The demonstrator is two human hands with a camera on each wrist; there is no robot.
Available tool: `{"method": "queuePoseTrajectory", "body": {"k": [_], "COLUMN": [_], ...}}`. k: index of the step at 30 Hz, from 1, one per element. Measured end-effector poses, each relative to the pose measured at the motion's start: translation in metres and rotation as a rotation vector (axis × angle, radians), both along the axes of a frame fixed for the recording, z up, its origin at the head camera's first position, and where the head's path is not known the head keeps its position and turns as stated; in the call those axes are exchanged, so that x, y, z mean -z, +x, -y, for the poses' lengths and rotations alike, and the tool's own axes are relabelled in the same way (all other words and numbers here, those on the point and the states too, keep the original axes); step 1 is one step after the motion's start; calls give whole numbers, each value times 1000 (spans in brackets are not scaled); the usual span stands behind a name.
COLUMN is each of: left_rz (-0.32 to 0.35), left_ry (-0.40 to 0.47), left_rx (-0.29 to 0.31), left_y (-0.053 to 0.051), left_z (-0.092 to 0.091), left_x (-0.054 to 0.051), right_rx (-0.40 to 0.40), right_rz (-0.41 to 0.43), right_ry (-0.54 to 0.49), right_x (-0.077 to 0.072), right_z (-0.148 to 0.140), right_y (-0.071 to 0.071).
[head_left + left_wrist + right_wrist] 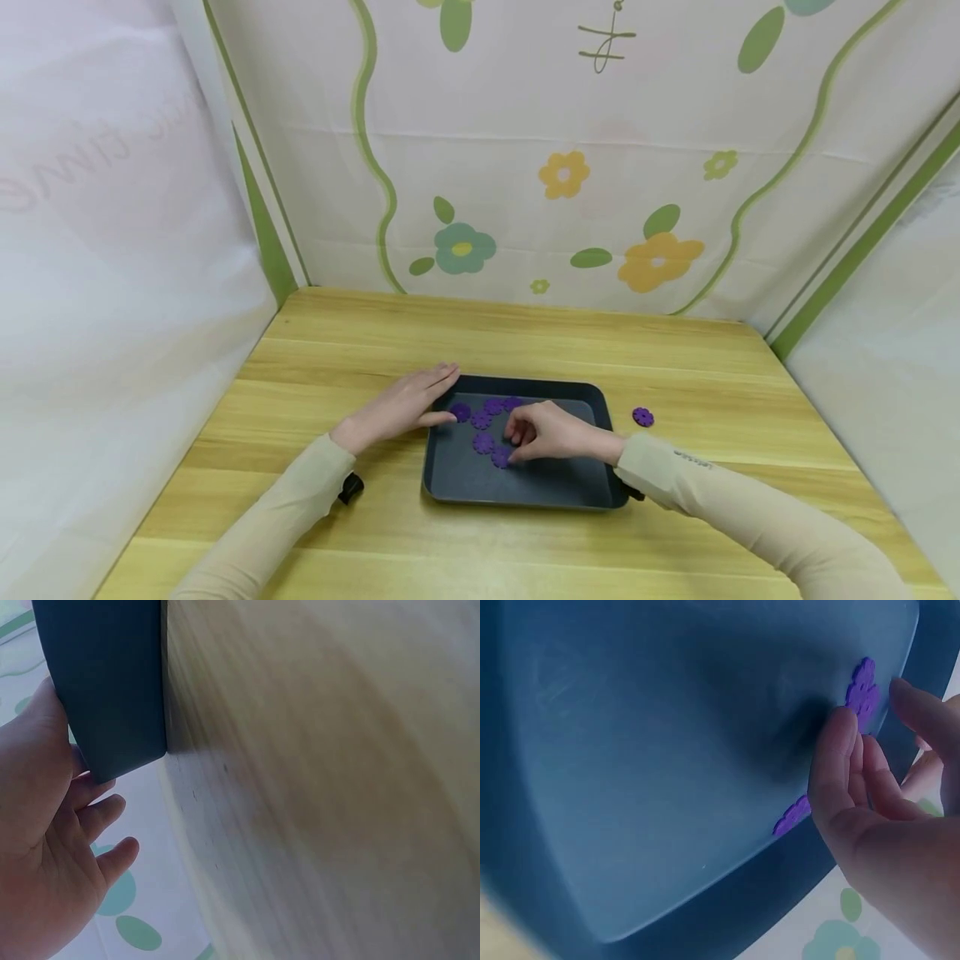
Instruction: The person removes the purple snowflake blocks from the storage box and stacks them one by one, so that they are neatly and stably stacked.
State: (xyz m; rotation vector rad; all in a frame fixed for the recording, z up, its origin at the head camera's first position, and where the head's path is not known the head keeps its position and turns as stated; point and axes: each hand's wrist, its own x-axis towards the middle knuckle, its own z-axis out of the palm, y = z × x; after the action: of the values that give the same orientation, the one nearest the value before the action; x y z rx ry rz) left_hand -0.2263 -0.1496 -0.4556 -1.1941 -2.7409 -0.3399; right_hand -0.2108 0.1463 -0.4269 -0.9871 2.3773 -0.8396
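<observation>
Several purple flower-shaped plastic discs lie flat in a dark rectangular tray, mostly in its left half. My left hand rests at the tray's far left corner, fingers extended and thumb reaching over the rim. In the left wrist view, the left hand touches the tray's outer wall. My right hand hovers over the tray, fingers bent, thumb tip beside the nearest disc. Seen from the right wrist, its thumb and index finger stand apart, with purple discs beyond them and nothing visibly gripped.
One more purple disc lies on the wooden table, right of the tray. White fabric walls with printed flowers enclose the table at the back and both sides. Dark straps show at the wrists.
</observation>
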Motion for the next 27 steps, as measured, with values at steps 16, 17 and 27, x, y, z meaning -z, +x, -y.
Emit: {"method": "queuePoseTrajectory", "body": {"k": [16, 17, 27], "left_rz": [0, -1, 22], "left_ry": [0, 0, -46], "left_rx": [2, 3, -16], "left_y": [-2, -2, -1], "left_z": [0, 0, -2], "left_x": [2, 2, -1], "right_rx": [24, 28, 38], "right_rz": [-78, -85, -113], "right_ry": [36, 39, 51], "right_x": [6, 7, 11], "right_z": [15, 15, 18], "right_y": [5, 6, 7]}}
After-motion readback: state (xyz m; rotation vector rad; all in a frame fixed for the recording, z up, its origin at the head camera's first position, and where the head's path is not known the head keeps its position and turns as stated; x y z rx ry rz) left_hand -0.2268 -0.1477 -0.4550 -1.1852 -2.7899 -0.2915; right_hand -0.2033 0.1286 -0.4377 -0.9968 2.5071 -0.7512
